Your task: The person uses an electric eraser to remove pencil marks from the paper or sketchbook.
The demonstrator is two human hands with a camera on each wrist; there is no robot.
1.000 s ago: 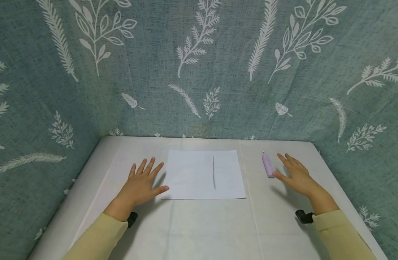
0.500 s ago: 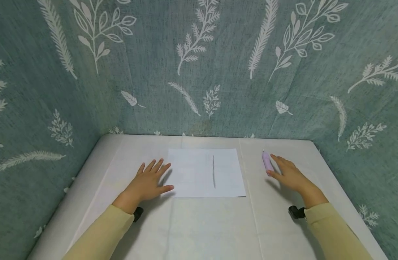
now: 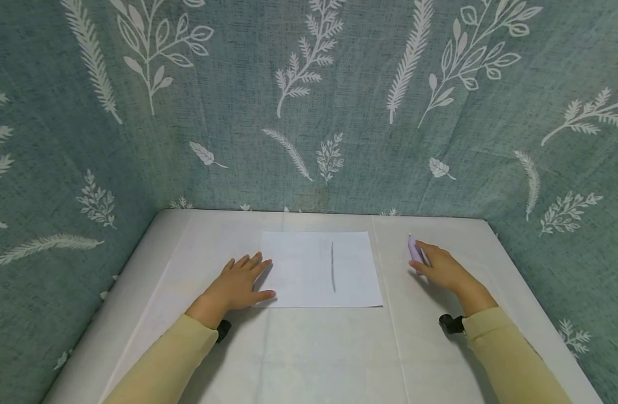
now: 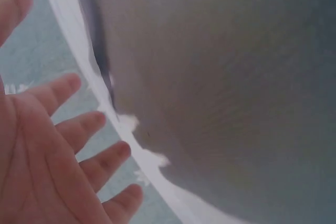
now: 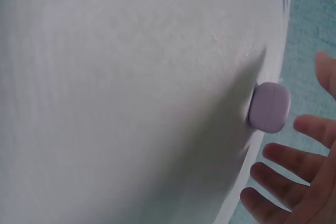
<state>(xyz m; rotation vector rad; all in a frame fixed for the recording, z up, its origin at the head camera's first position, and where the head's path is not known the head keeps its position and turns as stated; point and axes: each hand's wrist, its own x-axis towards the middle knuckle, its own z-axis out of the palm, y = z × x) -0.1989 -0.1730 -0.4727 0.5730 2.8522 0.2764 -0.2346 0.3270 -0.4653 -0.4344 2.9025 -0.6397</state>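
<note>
A white sheet of paper (image 3: 301, 269) lies flat on the table, with one dark line (image 3: 332, 267) drawn on its right half. My left hand (image 3: 233, 287) spreads its fingers over the paper's left edge. In the left wrist view the palm (image 4: 37, 177) and spread fingers show. To the right of the sheet lies a small lilac stick-shaped object (image 3: 413, 249) with a thin pale tip. My right hand (image 3: 442, 270) is close beside it, thumb and fingers on either side. The right wrist view shows the object's rounded end (image 5: 270, 107) with a gap to the relaxed fingers.
A white cloth covers the table (image 3: 334, 353). Behind it and along both sides hangs a green leaf-patterned curtain (image 3: 233, 168). A black wrist-worn device (image 3: 450, 324) sits at the right cuff, another at the left cuff.
My right hand has moved left to the lilac object, which now lies between thumb and fingers. My left hand has slid right, over the paper's left edge.
</note>
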